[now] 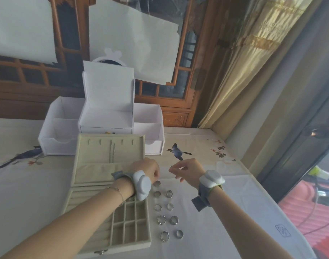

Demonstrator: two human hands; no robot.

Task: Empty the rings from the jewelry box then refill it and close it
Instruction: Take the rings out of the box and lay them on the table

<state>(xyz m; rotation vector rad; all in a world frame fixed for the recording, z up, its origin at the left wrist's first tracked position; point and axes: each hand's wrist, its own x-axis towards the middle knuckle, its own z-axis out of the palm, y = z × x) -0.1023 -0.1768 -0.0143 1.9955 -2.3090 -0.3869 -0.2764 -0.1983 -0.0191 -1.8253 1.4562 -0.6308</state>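
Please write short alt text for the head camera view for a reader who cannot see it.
A person's right hand pinches a small ring above silver rings laid in two columns on the tablecloth, right of an open beige jewelry box. The left hand hovers beside it, fingers curled.

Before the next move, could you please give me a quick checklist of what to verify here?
1. Jewelry box lid open: ok.
2. Right hand pinches a ring: ok.
3. Left hand holds something: cannot tell, fingers curled and hidden.
4. Rings on the tablecloth lie in two rows beside the box: ok.
5. Box grid compartments free of rings: ok.
6. Ring slots under the left forearm: cannot tell.
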